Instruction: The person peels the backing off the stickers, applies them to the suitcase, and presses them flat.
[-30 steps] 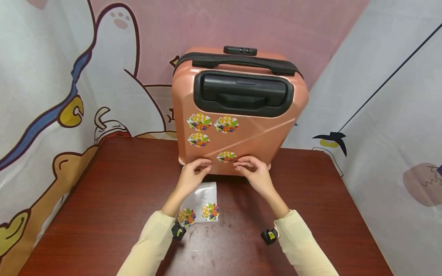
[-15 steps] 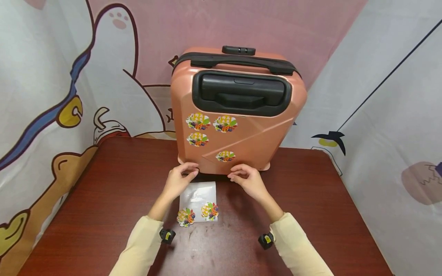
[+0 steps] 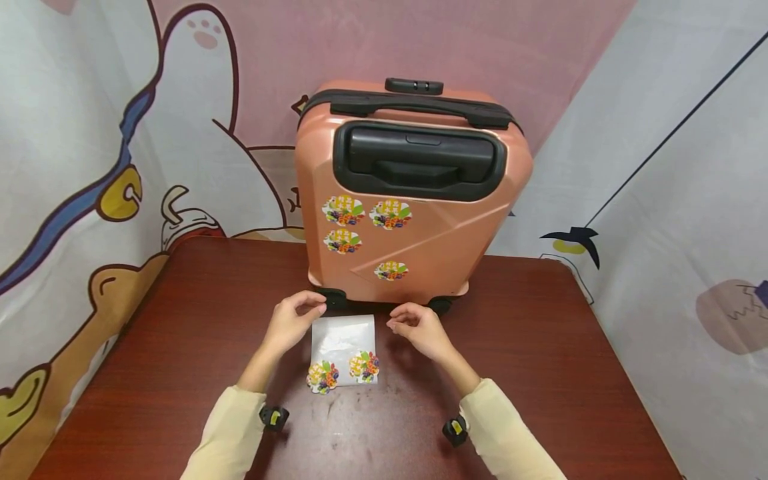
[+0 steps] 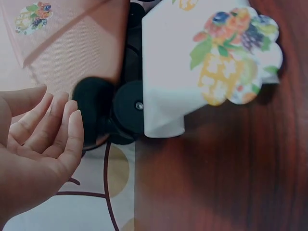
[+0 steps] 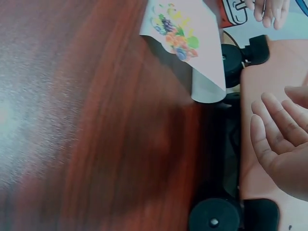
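A salmon-pink hard-shell suitcase [image 3: 438, 247] stands upright on the table. Several fruit stickers [image 3: 391, 215] are stuck to its face, one of them a lower sticker [image 3: 391, 271] apart from the rest. My left hand [image 3: 292, 323] hovers near the suitcase's lower left wheel [image 3: 333, 299], fingers loosely bent and holding nothing. On the other side, my right hand [image 3: 425, 333] is also relaxed with nothing in it, below the right wheel [image 3: 440, 305]. Between the hands lies a white backing sheet [image 3: 339, 335] bearing two fruit stickers [image 3: 364, 366]; its edge curls up in the left wrist view.
The dark red wooden table [image 3: 528, 373] stretches to both sides and toward me. Behind and around it hangs a cartoon-printed cloth [image 3: 264, 73]. A black telescopic handle [image 3: 423, 157] sits recessed in the suitcase's upper face.
Both hands have drawn back from the suitcase's lower face toward me, the left also moving left. The wheels and the whole backing sheet are now uncovered. The stickers on the suitcase stay in place.
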